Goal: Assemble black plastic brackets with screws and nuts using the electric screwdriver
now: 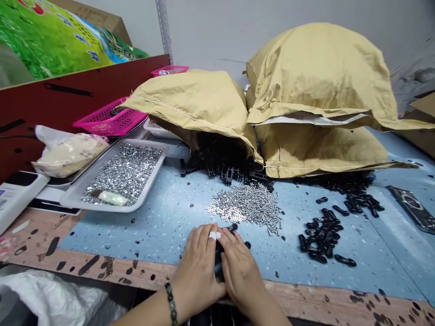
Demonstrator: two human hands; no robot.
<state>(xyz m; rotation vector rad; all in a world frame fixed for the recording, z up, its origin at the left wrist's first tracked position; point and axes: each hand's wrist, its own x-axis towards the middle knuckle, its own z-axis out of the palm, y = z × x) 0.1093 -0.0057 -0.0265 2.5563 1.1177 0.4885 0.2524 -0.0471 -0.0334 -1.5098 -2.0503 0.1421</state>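
Note:
My left hand (198, 262) and my right hand (240, 267) lie side by side at the front edge of the blue mat, cupped over black plastic link pieces (219, 260). Fingers point forward and the fingertips meet around the pieces, hiding most of them. White tape wraps a finger of my left hand, and a small white patch sits beside it at my right fingertips. Just beyond my fingers is a heap of small screws (263, 206) with nuts (226, 206) at its left. Finished-looking black links (322, 235) are piled to the right.
A white tray (136, 207) of nuts stands at left, near a pink basket (115, 124). Large paper sacks (319, 72) fill the back; black parts (220, 158) spill from the open left one (200, 97). A phone (411, 208) lies at far right.

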